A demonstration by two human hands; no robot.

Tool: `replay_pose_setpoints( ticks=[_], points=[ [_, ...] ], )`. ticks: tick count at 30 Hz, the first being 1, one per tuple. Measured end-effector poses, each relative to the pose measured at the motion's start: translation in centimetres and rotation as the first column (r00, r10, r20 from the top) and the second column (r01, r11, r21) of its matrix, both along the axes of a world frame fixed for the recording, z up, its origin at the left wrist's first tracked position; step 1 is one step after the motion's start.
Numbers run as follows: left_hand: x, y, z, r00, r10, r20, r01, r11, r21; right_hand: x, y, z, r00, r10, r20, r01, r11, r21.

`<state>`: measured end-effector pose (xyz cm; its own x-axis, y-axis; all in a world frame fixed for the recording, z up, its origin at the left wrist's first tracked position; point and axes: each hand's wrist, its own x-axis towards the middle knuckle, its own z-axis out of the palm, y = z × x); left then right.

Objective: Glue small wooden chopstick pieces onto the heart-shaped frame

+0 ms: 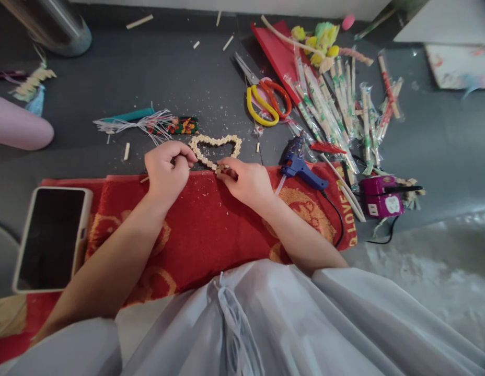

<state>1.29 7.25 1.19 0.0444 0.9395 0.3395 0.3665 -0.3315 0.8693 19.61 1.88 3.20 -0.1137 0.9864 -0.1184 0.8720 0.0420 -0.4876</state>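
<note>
A small beige heart-shaped frame (pixel 206 140), built from many tiny pale pieces and hollow in the middle, lies at the far edge of the red towel (pixel 211 224). My left hand (pixel 168 169) is closed, thumb and forefinger pinched at the heart's left edge. At the heart's lower tip, the thumb and fingers of my right hand (pixel 248 183) grip the frame. The fingertips hide parts of its outline, and I cannot make out whether a tiny piece is also between them. A blue glue gun (pixel 301 164) rests just right of my right hand.
Scissors (pixel 266 96) with yellow and orange handles lie open beyond the heart. Wrapped chopsticks (pixel 328 104) are piled at the right. White strands (pixel 136 124) lie beyond my left hand. A phone (pixel 50 237) sits at left, a purple block (pixel 381 196) at right.
</note>
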Motion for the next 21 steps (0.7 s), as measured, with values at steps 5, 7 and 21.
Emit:
replay_pose_setpoints(
  ticks=[5,7,21],
  points=[
    [0.00,-0.06,0.05,0.999,0.037,-0.016,-0.038,0.999,-0.031,0.03,0.00,0.13,1.000,0.003,0.011,-0.002,1.000,-0.014],
    [-0.03,0.03,-0.02,0.999,0.032,-0.016,-0.032,0.999,-0.028,0.03,0.02,0.15,1.000,0.002,0.014,-0.002,1.000,-0.015],
    [-0.02,0.02,-0.01,1.000,0.016,-0.005,-0.016,1.000,0.008,0.02,-0.07,0.11,0.999,0.021,0.025,-0.021,1.000,-0.004]
  ],
)
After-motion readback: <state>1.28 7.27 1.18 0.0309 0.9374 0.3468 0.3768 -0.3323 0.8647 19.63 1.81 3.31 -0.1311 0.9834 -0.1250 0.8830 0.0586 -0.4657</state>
